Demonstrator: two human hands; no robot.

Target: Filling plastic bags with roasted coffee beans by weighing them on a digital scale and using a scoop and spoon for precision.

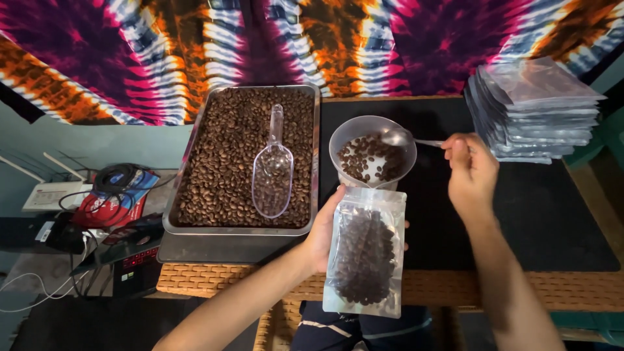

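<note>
A: What is the left hand [323, 235] holding?

B: It is gripping a clear plastic pouch [365, 250], partly filled with roasted coffee beans, with the fingers closed around its left edge. The pouch is standing upright, and its open top is sitting just under the rim of the plastic funnel cup [372, 151].

A: And the right hand [471, 170]?

B: It is pinching the handle of a metal spoon [404, 138]. The spoon bowl is resting inside the funnel cup, over the beans there.

A: What is lying around them?

B: To the left, a metal tray [311, 214] full of coffee beans is carrying a clear scoop [273, 170]. At the right, a stack of empty pouches [533, 114] is sitting on the black mat [552, 214].
</note>
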